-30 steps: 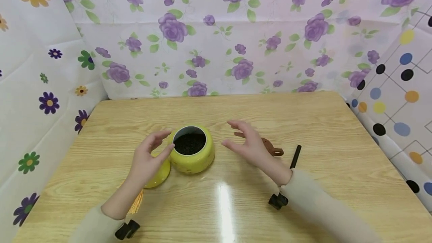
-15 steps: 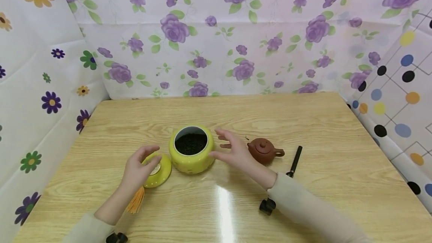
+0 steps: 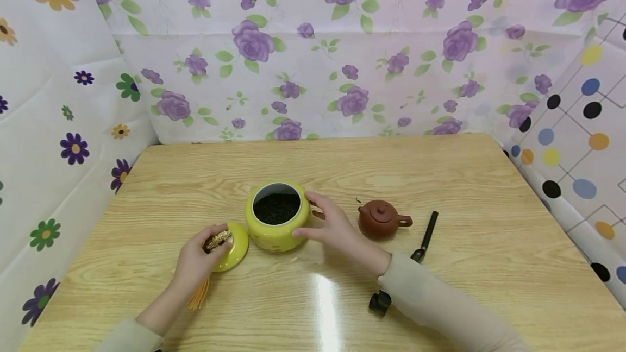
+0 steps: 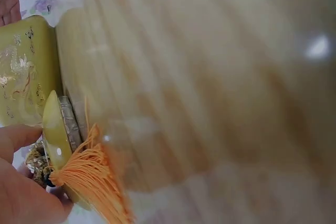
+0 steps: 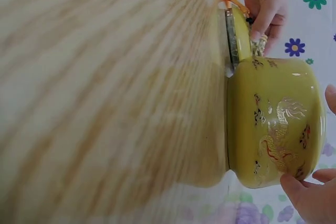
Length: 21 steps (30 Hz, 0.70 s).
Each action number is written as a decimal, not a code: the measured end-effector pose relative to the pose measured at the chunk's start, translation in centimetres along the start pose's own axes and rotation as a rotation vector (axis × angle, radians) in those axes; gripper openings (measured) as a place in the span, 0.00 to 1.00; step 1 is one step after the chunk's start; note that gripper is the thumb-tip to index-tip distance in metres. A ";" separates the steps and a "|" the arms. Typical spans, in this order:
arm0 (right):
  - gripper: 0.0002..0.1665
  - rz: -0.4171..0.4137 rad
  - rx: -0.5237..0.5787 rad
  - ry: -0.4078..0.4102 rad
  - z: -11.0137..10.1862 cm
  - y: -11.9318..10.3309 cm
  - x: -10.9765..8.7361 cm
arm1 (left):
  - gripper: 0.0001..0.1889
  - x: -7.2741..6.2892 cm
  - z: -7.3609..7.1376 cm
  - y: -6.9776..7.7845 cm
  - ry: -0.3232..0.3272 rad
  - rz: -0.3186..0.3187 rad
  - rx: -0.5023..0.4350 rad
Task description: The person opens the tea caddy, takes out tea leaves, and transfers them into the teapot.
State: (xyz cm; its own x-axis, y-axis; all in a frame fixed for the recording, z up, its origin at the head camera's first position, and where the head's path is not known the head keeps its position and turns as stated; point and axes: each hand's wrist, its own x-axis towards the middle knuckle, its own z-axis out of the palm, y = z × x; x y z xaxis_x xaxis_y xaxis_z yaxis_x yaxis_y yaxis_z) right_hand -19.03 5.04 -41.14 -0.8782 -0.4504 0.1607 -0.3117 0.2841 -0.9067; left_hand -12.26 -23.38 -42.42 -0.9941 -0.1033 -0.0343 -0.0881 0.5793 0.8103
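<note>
A round yellow jar [image 3: 279,238], decorated with a dragon, stands upright with dark dried tea leaves [image 3: 276,208] inside. My right hand [image 3: 333,225] holds its right side, thumb toward the front and fingers further back along the wall. Left of the jar lies its yellow lid [image 3: 237,250], with a gold knob [image 3: 218,240] on top and an orange tassel [image 4: 94,174]. My left hand [image 3: 196,257] grips the lid by the knob, fingers and thumb on either side. The lid's silvery underside ring [image 4: 70,121] faces the table in the left wrist view.
To the right of my right hand sits a small brown clay teapot [image 3: 380,219], its handle pointing right. A dark-handled tool [image 3: 429,231] lies beyond it, partly covered by my right sleeve. A tiny dark scrap [image 3: 358,200] is near the spout. Patterned cloths surround the table [image 3: 440,167].
My right hand has come left from over the teapot to the jar's side, uncovering the teapot. My left hand has moved down from beside the jar onto the lid's knob.
</note>
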 end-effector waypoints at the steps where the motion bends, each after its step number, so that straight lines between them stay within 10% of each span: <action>1: 0.49 -0.006 0.001 0.004 0.1 0.1 0.0 | 0.24 0.0 -0.1 -0.1 -0.004 -0.005 -0.001; 21: 0.48 0.029 0.030 0.062 0.9 0.5 0.7 | 0.20 0.2 -0.1 -2.1 0.116 0.024 -0.070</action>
State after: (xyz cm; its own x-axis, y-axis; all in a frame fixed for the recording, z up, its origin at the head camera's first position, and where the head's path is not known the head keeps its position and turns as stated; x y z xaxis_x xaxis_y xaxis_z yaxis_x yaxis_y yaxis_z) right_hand -19.46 4.17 -41.85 -0.9080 -0.3884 0.1570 -0.2753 0.2708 -0.9225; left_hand -12.26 -24.67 -44.09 -0.9813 -0.1858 0.0501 -0.0561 0.5250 0.8492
